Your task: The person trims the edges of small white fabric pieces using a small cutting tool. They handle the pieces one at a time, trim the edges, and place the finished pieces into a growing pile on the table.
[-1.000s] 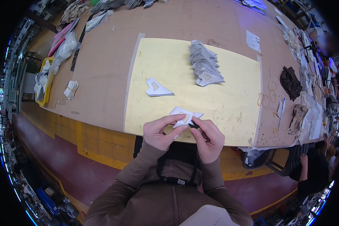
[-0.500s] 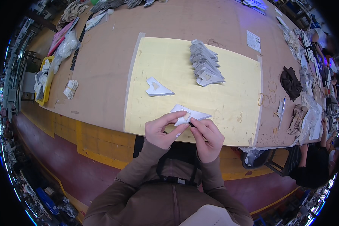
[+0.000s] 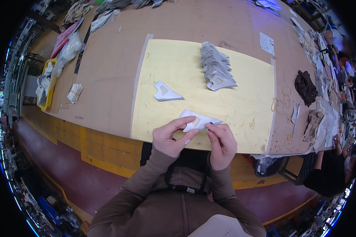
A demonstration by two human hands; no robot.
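My left hand (image 3: 169, 138) pinches a white, pointed flat piece (image 3: 203, 121) with a window-like cut-out, holding it over the near edge of the yellow sheet. The fingers of my right hand (image 3: 223, 144) are closed together at the lower edge of this piece, towards its pointed right end. A small dark thing (image 3: 210, 123) shows at the right fingertips; its kind cannot be made out. Farther off to the left lies a similar white piece (image 3: 169, 94) with a cut-out. A long overlapping stack of such grey-white pieces (image 3: 216, 67) lies at the back right of the sheet.
The yellow sheet (image 3: 237, 114) is taped onto a brown-covered table (image 3: 106, 79). On the right lie rubber bands (image 3: 279, 104), a dark cloth bundle (image 3: 305, 87) and tied brown pieces (image 3: 313, 123). A banded white bundle (image 3: 74, 93) and a yellow tray (image 3: 48, 96) are at left.
My right fingertips and the small dark thing have moved right and slightly away from me along the piece's edge. My left hand and the piece have stayed nearly still.
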